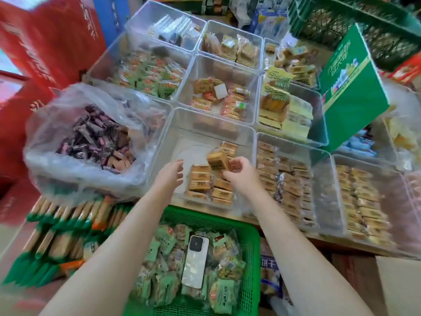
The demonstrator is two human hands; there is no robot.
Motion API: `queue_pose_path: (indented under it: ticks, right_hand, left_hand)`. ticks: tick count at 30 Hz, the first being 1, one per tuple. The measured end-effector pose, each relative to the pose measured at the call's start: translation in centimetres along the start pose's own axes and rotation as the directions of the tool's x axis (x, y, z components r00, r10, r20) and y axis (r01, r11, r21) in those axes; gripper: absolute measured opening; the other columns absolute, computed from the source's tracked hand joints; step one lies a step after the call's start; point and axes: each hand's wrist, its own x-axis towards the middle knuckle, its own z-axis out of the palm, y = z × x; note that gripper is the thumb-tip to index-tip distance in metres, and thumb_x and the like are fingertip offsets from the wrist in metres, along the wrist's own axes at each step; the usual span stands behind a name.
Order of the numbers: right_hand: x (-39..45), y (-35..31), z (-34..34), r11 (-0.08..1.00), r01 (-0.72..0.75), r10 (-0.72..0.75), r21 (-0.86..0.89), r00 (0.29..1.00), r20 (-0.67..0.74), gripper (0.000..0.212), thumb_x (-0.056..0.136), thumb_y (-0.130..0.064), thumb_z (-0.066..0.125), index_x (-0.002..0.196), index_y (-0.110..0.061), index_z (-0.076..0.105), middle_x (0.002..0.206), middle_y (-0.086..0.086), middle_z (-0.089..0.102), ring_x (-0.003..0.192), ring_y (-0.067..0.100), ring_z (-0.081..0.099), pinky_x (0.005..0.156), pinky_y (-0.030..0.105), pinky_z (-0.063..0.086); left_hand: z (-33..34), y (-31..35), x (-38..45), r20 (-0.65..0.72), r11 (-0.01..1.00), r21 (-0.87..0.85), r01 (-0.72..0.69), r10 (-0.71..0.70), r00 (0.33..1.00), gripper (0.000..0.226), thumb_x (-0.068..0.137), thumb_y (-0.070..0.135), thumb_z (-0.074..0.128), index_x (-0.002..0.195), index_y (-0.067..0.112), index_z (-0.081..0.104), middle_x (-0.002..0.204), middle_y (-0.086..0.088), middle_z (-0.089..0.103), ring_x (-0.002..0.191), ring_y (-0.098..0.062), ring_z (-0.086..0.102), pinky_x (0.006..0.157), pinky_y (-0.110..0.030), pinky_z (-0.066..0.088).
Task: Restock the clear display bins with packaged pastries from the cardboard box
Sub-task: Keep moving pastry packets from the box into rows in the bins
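My right hand (239,173) pinches a small brick-shaped pastry (218,161) in crinkly clear wrap, tilted, just above the near clear bin (164,142). My left hand (169,175) hovers over that bin's left part, fingers loosely spread and holding nothing.

The bin is hard transparent plastic, square with rounded corners. Its left half shows bare floor; its right half holds short stacks (210,185) of the same tan wrapped pastries.

Left of the bin, a floppy clear plastic bag (79,174) bulges with dark purple-wrapped pieces (98,137). Behind the bin, a second bin (189,87) holds a few round and oblong baked packs. Right of the bin, another bin (319,156) is packed with rows of brown wrapped pastries, and a further one (401,201) beyond it likewise.

In front of the bin, below my forearms, a green mesh plastic basket (250,247) holds pale green snack packs (223,293), with a glossy white phone (196,261) lying on top. Left of the basket, long green-ended packets (57,236) lie in rows
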Motion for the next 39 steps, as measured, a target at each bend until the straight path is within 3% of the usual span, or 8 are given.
queue_pose_path:
  ticks: [3, 8, 13, 17, 22, 27, 33, 39]
  right_hand:
    - [3.0, -1.0, 1.4, 0.999, 0.033, -0.035, -0.035, 0.997, -0.063, 0.024, 0.092, -0.018, 0.07, 0.111, -0.022, 0.057, 0.102, -0.01, 0.062, 0.09, 0.003, 0.057, 0.071, 0.019, 0.043]
    - [7.8, -1.1, 4.6, 0.975, 0.067, -0.093, -0.214, 0.989, -0.115, 0.021, 0.088, -0.022, 0.074, 0.104, -0.024, 0.061, 0.102, -0.005, 0.064, 0.093, 0.014, 0.062, 0.078, 0.03, 0.052]
    - [10.7, -0.3, 6.3, 0.757, 0.143, -0.163, -0.637, 0.986, 0.028, 0.024, 0.091, -0.012, 0.066, 0.111, -0.023, 0.06, 0.111, 0.006, 0.055, 0.109, 0.03, 0.054, 0.096, 0.046, 0.048]
    - [12.1, -1.4, 6.9, 0.422, 0.291, -0.099, -0.859, 0.956, 0.276, 0.039, 0.089, 0.004, 0.054, 0.123, -0.015, 0.057, 0.116, 0.011, 0.062, 0.108, 0.033, 0.059, 0.085, 0.041, 0.049]
    - [13.6, -1.4, 7.8, 0.538, 0.229, 0.105, -0.811, 0.937, 0.333, 0.046, 0.092, -0.006, 0.05, 0.137, -0.017, 0.055, 0.125, 0.009, 0.064, 0.107, 0.029, 0.062, 0.082, 0.037, 0.055]
    - [13.8, -1.2, 9.0, 0.702, 0.156, 0.038, -0.695, 0.966, 0.255, 0.025, 0.101, -0.023, 0.054, 0.123, -0.022, 0.065, 0.12, 0.005, 0.068, 0.105, 0.027, 0.063, 0.083, 0.037, 0.054]
    - [13.9, -0.9, 8.9, 0.582, 0.205, 0.123, -0.787, 0.934, 0.335, 0.034, 0.105, -0.025, 0.04, 0.133, -0.021, 0.058, 0.121, 0.006, 0.065, 0.105, 0.027, 0.061, 0.081, 0.039, 0.054]
    - [13.2, -1.5, 8.2, 0.398, 0.208, 0.16, -0.893, 0.943, 0.291, 0.025, 0.094, -0.003, 0.046, 0.109, -0.008, 0.065, 0.1, 0.006, 0.064, 0.086, 0.025, 0.062, 0.067, 0.034, 0.054]
  left_hand:
    - [0.3, 1.0, 1.3, 0.039, 0.988, 0.003, 0.156, -0.156, 0.987, 0.053, 0.106, 0.041, 0.045, 0.153, 0.017, 0.037, 0.154, -0.014, 0.04, 0.137, -0.033, 0.043, 0.112, -0.05, 0.04]
    - [1.2, 1.9, 3.1, 0.091, 0.909, -0.059, 0.412, -0.406, 0.909, 0.069, 0.103, 0.053, 0.043, 0.159, 0.018, 0.023, 0.163, -0.013, 0.025, 0.148, -0.039, 0.024, 0.107, -0.053, 0.039]
    - [1.6, 2.2, 4.4, 0.072, 0.883, 0.082, 0.461, -0.467, 0.881, 0.046, 0.105, 0.05, 0.041, 0.127, 0.009, 0.047, 0.115, -0.014, 0.056, 0.101, -0.034, 0.054, 0.074, -0.045, 0.05]
    - [1.7, 1.9, 5.4, 0.053, 0.868, 0.208, 0.45, -0.47, 0.881, 0.037, 0.105, 0.045, 0.038, 0.087, 0.014, 0.047, 0.092, -0.012, 0.053, 0.08, -0.029, 0.053, 0.077, -0.045, 0.052]
    - [0.8, 1.4, 7.1, 0.042, 0.875, 0.268, 0.403, -0.429, 0.902, 0.038, 0.105, 0.051, 0.031, 0.119, 0.017, 0.04, 0.12, -0.014, 0.052, 0.092, -0.033, 0.056, 0.081, -0.047, 0.054]
    - [-0.2, 0.5, 8.0, 0.118, 0.727, 0.645, 0.235, -0.398, 0.91, 0.054, 0.104, 0.058, 0.027, 0.13, 0.014, 0.045, 0.134, -0.016, 0.054, 0.107, -0.036, 0.061, 0.084, -0.043, 0.054]
    - [-0.4, -0.3, 8.7, 0.162, 0.563, 0.823, 0.073, -0.357, 0.92, 0.071, 0.096, 0.044, 0.061, 0.15, 0.014, 0.025, 0.126, -0.011, 0.058, 0.096, -0.028, 0.066, 0.079, -0.042, 0.061]
    - [1.2, -1.3, 9.1, 0.162, 0.558, 0.83, 0.0, -0.241, 0.957, 0.052, 0.1, 0.017, 0.057, 0.145, 0.012, 0.033, 0.135, -0.016, 0.056, 0.099, -0.035, 0.067, 0.071, -0.041, 0.062]
